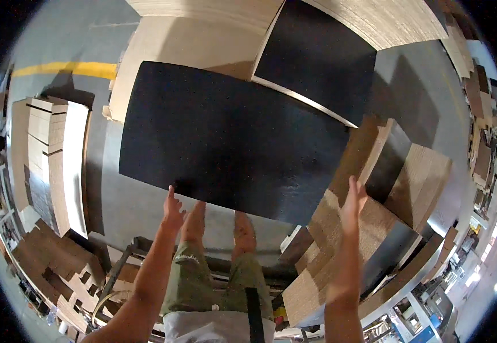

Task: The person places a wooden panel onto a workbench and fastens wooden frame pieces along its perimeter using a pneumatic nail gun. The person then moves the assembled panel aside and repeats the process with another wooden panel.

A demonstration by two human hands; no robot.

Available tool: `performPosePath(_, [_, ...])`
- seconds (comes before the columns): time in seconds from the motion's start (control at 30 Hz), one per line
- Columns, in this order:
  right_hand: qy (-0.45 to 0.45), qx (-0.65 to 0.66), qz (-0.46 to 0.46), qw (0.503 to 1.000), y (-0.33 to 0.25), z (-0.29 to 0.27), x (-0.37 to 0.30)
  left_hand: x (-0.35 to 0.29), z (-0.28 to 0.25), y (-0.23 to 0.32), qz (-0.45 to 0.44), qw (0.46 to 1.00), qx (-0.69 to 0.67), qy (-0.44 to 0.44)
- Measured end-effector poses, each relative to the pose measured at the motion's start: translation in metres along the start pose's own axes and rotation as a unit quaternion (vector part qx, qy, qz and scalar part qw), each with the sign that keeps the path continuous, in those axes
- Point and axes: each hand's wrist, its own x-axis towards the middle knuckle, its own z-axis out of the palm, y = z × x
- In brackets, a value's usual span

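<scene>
A large black rectangular panel [225, 137] lies in front of me, its near edge tilted across the view. My left hand [174, 207] is at that near edge, its index finger stretched out and the fingertip at the panel's rim. Nothing shows in its grasp. Off the panel's right side, my right hand [353, 200] is raised with straight fingers, over the brown board stacks, and holds nothing. A second black panel [322, 54] with a pale edge lies beyond the large one, overlapping or butting against its far side; I cannot tell which.
Pale board stacks [202, 43] stand behind the panels. To the right are piled brown boards [417, 180]. A stack of light boards [48, 134] stands at the left. Brown cardboard pieces [54, 257] lie lower left. A yellow line [82, 69] crosses the grey floor.
</scene>
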Motion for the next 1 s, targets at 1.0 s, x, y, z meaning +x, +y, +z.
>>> performPosePath(1.0, [-0.072, -0.034, 0.298, 0.951, 0.094, 0.044, -0.091, 0.06, -0.039, 0.103, 0.339, 0.88, 0.222, 0.246])
